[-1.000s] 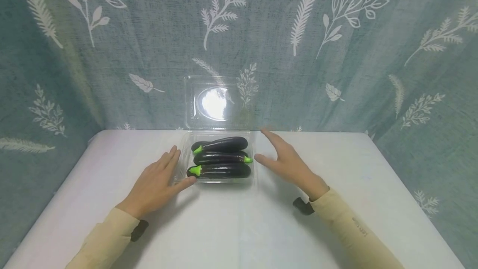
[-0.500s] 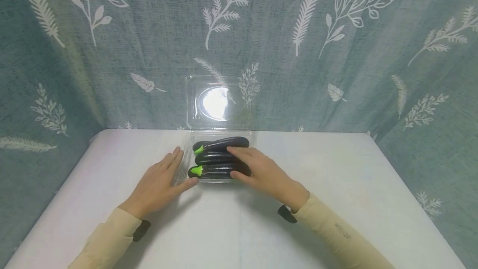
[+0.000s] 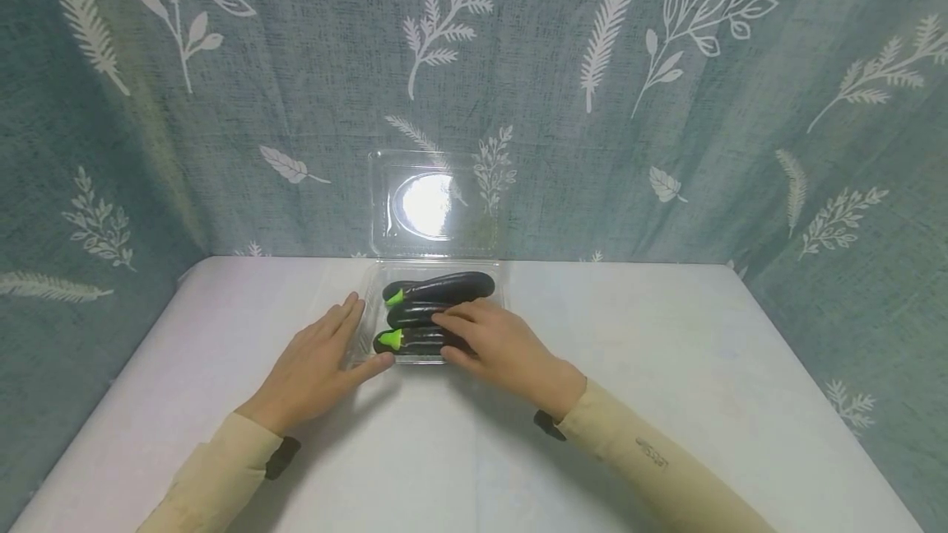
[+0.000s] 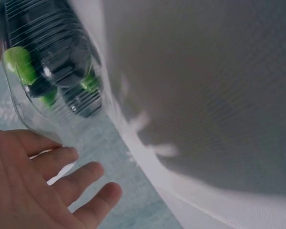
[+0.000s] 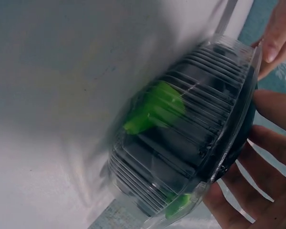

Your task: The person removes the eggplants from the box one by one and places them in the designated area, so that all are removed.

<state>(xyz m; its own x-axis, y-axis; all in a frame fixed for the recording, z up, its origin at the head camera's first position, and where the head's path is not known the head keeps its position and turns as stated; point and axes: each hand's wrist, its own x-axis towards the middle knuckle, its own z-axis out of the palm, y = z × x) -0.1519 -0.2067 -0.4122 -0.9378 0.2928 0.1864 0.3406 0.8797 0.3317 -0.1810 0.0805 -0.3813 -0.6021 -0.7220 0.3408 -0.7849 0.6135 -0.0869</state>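
Note:
Several dark eggplants with green caps lie crosswise in a clear plastic clamshell box [image 3: 415,360]. My right hand [image 3: 514,352] reaches over the box's right part, its thumb on the near side and fingers on the far side of the front eggplant [image 3: 424,341], gripping it. The middle eggplant [image 3: 410,315] is partly covered by those fingers; the back eggplant [image 3: 452,287] shows fully. My left hand [image 3: 307,368] lies with fingers extended along the box's left side, thumb at the front corner. In the left wrist view, the left fingertips [image 4: 62,155] are right at the box's rim.
The box's clear lid [image 3: 388,237] stands raised at the back, with a bright glare on it. A white-covered table [image 3: 666,336] holds the box near its far edge. Green-grey leaf-patterned curtains [image 3: 533,105] hang behind and at both sides.
My right hand has moved left from beside the box onto the front eggplant, its thumb and fingers drawing closer together. My left hand has stayed at the box's left side.

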